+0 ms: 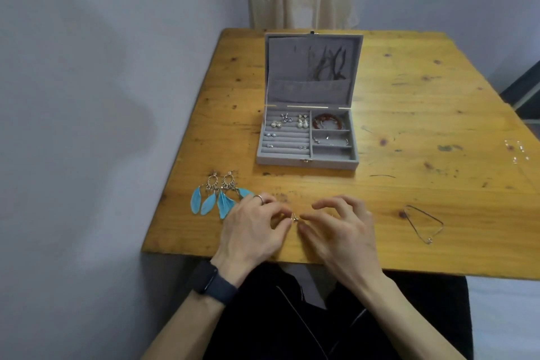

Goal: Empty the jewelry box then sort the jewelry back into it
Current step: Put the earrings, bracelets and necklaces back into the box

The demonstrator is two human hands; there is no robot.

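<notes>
Both hands hover low over the near edge of the bench [409, 96], fingertips meeting. The left hand [251, 231], with a ring [260, 199] on one finger and a dark watch [211, 280] on the wrist, pinches a small metal piece [294, 217] between thumb and forefinger. The right hand [342, 234] pinches the same piece from the other side, its remaining fingers [324, 202] curled loosely above. The piece is too small and blurred to identify further.

Just left of the left fingers lie two blue feather earrings [217, 196], one feather tip partly hidden under the knuckles. Well to the right of the right fingers a thin chain necklace [423, 223] lies in a loose loop.

Beyond the fingertips, well apart, sits the grey jewelry box [280, 160], its lid [312, 67] standing open. Its ring-roll section holds pearl earrings [302, 123] and several small studs. The far right compartment holds a reddish bracelet [327, 122], the middle one a thin silver bracelet [331, 141].
</notes>
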